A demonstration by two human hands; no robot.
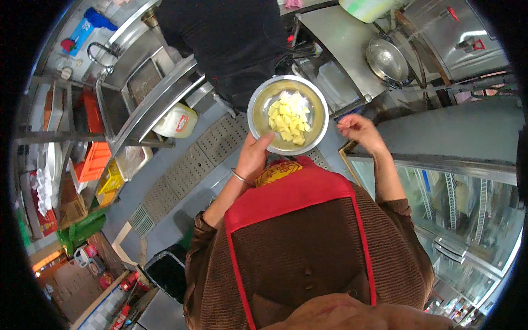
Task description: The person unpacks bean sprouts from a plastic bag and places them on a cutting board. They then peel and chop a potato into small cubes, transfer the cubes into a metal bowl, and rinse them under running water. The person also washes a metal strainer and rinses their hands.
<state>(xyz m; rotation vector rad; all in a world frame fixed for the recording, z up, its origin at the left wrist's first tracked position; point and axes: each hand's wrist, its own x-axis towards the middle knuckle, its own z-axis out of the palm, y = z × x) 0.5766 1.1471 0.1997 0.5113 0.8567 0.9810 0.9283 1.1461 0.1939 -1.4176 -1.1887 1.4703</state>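
Note:
A round steel bowl (259, 91) is held in front of my body, with pale yellow cubes (288, 118) in it that look like cut potato. My left hand (256, 157) grips its near left rim, thumb over the edge and fingers hidden beneath. A bangle circles that wrist. To the right of the bowl, apart from it, my right hand (360, 132) is raised with its fingers curled together; whether anything is between them cannot be made out.
A person in dark clothes (225, 38) stands just beyond the bowl. Steel sinks (144, 77) are at the left, above a white jug (177, 121). A steel counter (335, 33) with a pan (388, 59) lies at the far right. A glass-doored fridge (456, 203) flanks my right arm.

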